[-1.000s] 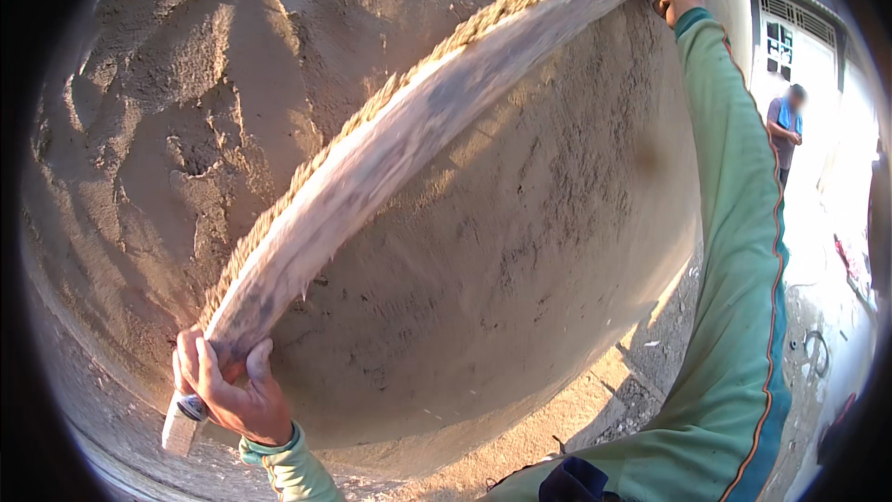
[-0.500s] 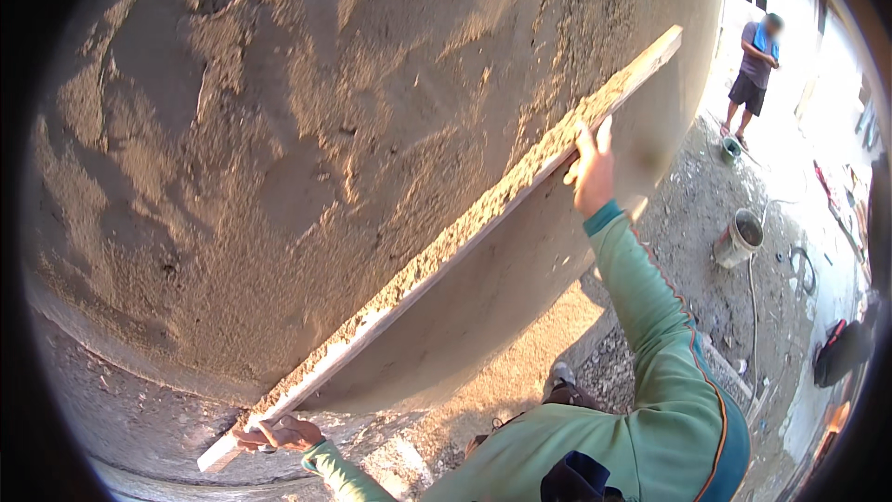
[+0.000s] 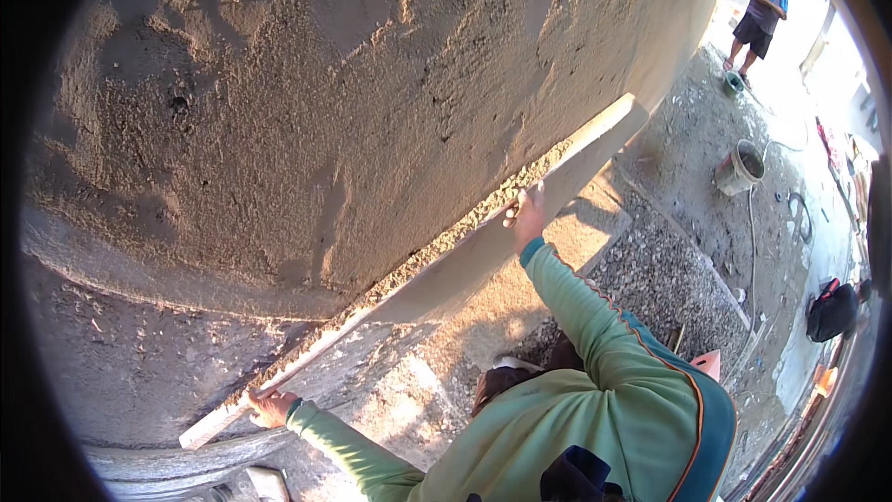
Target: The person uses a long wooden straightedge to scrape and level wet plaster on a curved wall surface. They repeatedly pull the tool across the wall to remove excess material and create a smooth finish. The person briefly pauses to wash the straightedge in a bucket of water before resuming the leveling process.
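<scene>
A long pale straightedge board (image 3: 601, 127) lies diagonally against a rough, freshly mortared wall (image 3: 372, 112), with lumpy mortar (image 3: 474, 218) heaped along much of its edge. My left hand (image 3: 271, 407) is closed on the board close to its lower-left end. My right hand (image 3: 528, 221) grips it right of the middle, fingers curled over the edge, below the board's upper-right end. Both forearms are in green sleeves.
A person (image 3: 760, 23) stands at the upper right beside a small green bucket (image 3: 732, 84). A larger pail (image 3: 741, 169), hose (image 3: 753, 279) and black bag (image 3: 829, 311) lie along the right. Below are gravel (image 3: 669, 270) and a concrete ledge (image 3: 167, 465).
The board has moved down the wall toward me and tilts less steeply. My right hand has come down and left with it. The view now shows more ground on the right.
</scene>
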Demonstrator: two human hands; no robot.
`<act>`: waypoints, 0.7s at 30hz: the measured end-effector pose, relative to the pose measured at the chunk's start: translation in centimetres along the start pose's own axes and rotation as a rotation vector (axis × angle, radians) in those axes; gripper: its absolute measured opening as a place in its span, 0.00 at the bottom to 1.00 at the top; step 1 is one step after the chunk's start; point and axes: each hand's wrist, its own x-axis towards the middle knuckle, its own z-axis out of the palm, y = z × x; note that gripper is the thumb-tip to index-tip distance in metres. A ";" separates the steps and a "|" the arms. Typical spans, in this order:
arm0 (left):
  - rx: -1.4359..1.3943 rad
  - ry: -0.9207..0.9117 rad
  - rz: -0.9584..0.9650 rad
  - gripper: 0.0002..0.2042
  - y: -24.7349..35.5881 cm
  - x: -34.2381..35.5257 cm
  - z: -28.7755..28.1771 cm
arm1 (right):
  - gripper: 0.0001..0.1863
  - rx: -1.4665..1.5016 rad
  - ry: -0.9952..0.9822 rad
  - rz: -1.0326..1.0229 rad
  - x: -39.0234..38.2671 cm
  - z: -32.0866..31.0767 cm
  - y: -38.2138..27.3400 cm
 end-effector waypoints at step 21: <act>-0.466 -1.300 -0.408 0.40 10.7 -29.0 -0.5 | 0.18 -1.983 -0.115 0.455 -3.8 -43.2 0.1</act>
